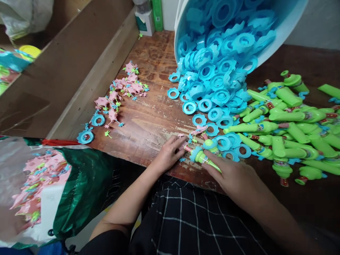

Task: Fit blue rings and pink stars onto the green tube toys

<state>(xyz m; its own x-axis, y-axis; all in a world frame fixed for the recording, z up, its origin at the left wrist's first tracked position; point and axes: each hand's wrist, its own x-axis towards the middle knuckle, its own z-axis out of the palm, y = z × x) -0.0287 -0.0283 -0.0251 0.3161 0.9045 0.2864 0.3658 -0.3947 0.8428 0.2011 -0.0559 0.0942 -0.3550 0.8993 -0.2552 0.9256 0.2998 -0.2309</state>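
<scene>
Near the table's front edge, my right hand (225, 171) grips a light green plastic toy (205, 161) with a blue ring round it and a red-and-white striped tip. Fingers closed, my left hand (170, 154) pinches a pink plastic piece at that striped tip; most of the piece is hidden. Just beyond both hands lies another pink piece (199, 130) with small blue and green figures hanging from it. A second green toy (211, 144) rests beside the held one, partly covered by my right hand. Loose blue scalloped rings (222, 142) lie close by.
A white bucket (288, 33) lies tipped, spilling blue rings (212, 81). Green toys (294, 124) are heaped at right. Pink star pieces (130, 85) are scattered at left, beside a wooden board (106, 56). Below the left edge hangs a green bag (82, 187) with more pink pieces.
</scene>
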